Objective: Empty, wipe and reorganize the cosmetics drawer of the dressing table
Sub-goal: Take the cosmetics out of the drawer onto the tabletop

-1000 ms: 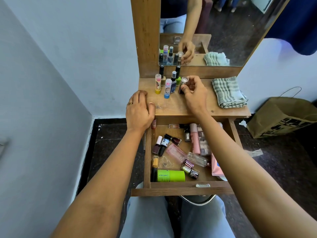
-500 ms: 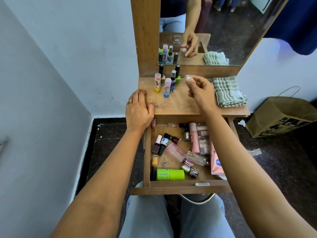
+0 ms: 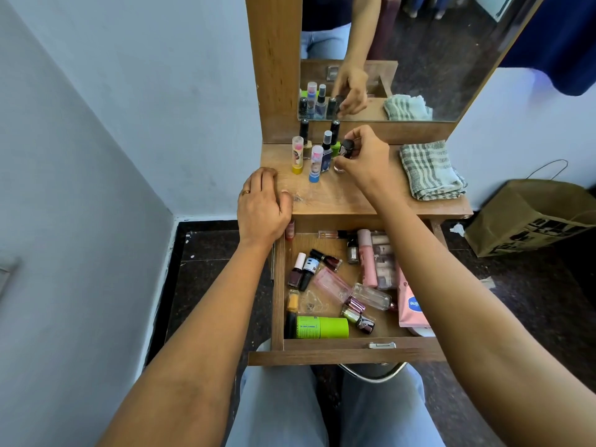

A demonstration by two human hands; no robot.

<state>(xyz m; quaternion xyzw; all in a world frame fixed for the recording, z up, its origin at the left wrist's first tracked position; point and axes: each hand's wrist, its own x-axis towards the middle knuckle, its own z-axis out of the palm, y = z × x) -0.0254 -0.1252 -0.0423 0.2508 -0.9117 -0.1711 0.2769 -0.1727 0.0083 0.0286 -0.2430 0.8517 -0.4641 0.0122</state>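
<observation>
Emptying stage. The right hand (image 3: 364, 159) pinched a bottle (image 3: 346, 150) by its dark cap, low over the counter (image 3: 338, 195); whether its base touched could not be told. The row (image 3: 316, 162) of standing items was just beside it at 9 o'clock. The left hand (image 3: 263, 204) rested palm-down at the counter's 7 o'clock corner, holding nothing. The drawer (image 3: 338, 345), open at 6 o'clock, held loose cosmetics (image 3: 332, 285). A cloth (image 3: 430, 171) lay at 3 o'clock. Suggested practice: seat the bottle upright, clear of its neighbours, and release only once it stands steady.
</observation>
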